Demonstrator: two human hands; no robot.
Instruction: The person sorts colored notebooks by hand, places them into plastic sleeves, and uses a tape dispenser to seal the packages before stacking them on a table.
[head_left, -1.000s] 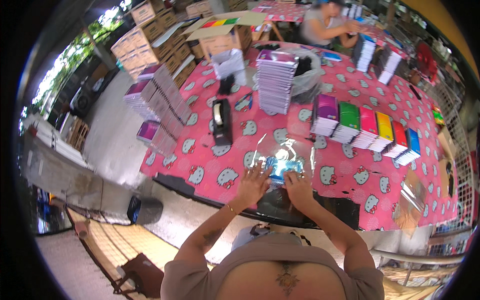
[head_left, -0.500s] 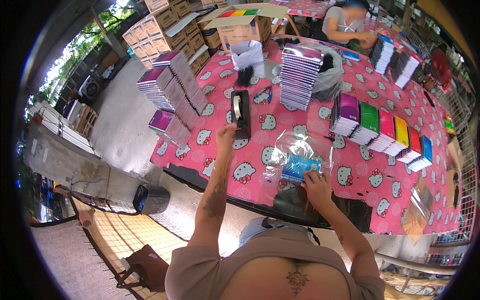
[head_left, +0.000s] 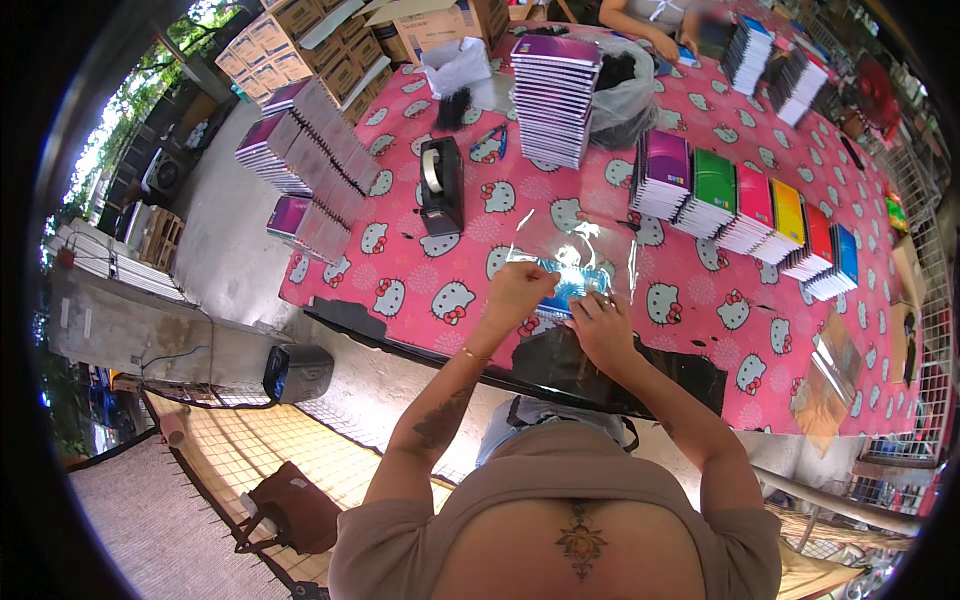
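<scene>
A blue spiral notebook (head_left: 572,279) lies near the table's front edge, with a clear plastic sleeve (head_left: 620,250) spread around and beyond it. My right hand (head_left: 602,325) grips the notebook at its near right corner, fingers bent over the cover. At the notebook's left side is my left hand (head_left: 518,296), its fingertips pinched together just over the cover. Whatever sits in that pinch, if anything, is too small to make out. A black tape dispenser (head_left: 441,190) with a pale roll stands beyond my left hand.
Tall notebook stacks (head_left: 555,105) stand at the back, others (head_left: 310,170) at the left edge. A row of colored notebook piles (head_left: 712,190) runs to the right. Pliers (head_left: 490,143) and a plastic bag of black pieces (head_left: 625,100) lie behind. A co-worker (head_left: 650,25) sits across.
My left hand has moved from the tape dispenser to the notebook's left side. My right hand stays at the notebook. The whole view has shifted, with the table's things appearing higher and farther left.
</scene>
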